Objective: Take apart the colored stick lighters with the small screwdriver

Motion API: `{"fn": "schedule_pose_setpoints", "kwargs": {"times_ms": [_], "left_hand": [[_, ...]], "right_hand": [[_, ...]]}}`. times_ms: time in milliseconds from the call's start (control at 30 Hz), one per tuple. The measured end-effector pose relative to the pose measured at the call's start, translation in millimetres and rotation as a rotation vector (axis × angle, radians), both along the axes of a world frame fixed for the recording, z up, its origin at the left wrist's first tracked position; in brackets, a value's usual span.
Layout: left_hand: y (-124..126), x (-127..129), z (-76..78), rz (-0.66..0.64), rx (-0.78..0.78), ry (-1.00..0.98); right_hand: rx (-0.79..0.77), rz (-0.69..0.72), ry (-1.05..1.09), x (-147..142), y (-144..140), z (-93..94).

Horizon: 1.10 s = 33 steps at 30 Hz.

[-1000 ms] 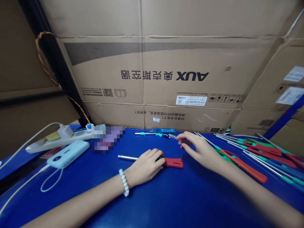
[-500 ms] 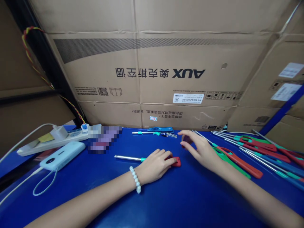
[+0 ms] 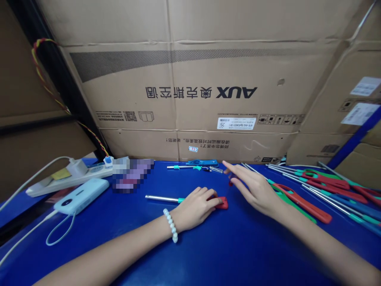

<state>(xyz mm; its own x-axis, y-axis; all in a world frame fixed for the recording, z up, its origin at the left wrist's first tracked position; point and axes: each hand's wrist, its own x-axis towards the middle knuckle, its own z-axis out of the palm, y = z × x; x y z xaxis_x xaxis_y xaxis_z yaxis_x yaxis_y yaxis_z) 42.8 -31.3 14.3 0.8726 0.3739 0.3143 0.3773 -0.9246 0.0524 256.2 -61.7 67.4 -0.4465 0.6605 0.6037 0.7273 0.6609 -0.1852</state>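
My left hand [image 3: 198,206] is closed over the red handle [image 3: 223,203] of a long-nosed lighter lying on the blue table. The lighter's metal tube [image 3: 160,198] and green collar stick out to the left, while my fingers hide the handle's middle. To the right and a little farther back, my right hand [image 3: 253,186] hovers above the table, index finger stretched out. Under its thumb shows a small red piece [image 3: 230,183], mostly hidden by the fingers. Behind the hands lie a blue lighter handle [image 3: 204,162], a metal tube with green parts [image 3: 181,167] and a clear small tube [image 3: 216,170].
Several long-nosed lighters with red, green and blue handles [image 3: 309,206] lie at the right. At the left are a power strip [image 3: 98,172], a pale blue power bank [image 3: 81,194] with cables, and a blurred purple item [image 3: 137,174]. A large cardboard sheet [image 3: 193,67] stands behind.
My right hand has turned slightly, its index finger reaching farther out, and less of the red piece shows. The left hand keeps its hold on the lighter. The view has shifted very slightly.
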Motion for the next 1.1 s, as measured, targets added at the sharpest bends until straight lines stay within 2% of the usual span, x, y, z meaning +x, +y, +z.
{"fn": "schedule_pose_setpoints", "kwargs": {"times_ms": [100,267,433,600,767,833,967,1100], "left_hand": [[-0.1,-0.2,-0.2,-0.003,0.008,-0.002],[-1.0,-0.6,0.5,0.0,0.009,0.002],[-1.5,-0.8,1.2,-0.007,0.004,-0.003],[-1.2,-0.3,1.0,-0.004,0.008,-0.009],[-1.2,-0.3,1.6,-0.005,-0.006,-0.001],[-1.2,-0.3,1.4,-0.004,-0.004,0.005],[-1.0,0.0,0.3,0.002,0.012,0.004],[-1.1,0.0,0.4,-0.002,0.008,-0.012]], "right_hand": [[-0.047,0.06,0.038,-2.0,-1.1,1.8],[0.032,-0.03,0.011,-3.8,-2.4,2.1],[-0.059,0.074,0.091,-5.2,-6.0,3.1],[0.081,0.02,0.034,-6.0,-6.4,-1.3],[-0.076,0.125,0.051,-4.9,-4.7,2.6],[-0.059,0.089,0.063,-3.4,-3.4,1.8],[0.074,-0.06,-0.023,0.3,-1.6,-0.7],[-0.038,0.042,-0.019,1.1,-2.1,3.6]]}}
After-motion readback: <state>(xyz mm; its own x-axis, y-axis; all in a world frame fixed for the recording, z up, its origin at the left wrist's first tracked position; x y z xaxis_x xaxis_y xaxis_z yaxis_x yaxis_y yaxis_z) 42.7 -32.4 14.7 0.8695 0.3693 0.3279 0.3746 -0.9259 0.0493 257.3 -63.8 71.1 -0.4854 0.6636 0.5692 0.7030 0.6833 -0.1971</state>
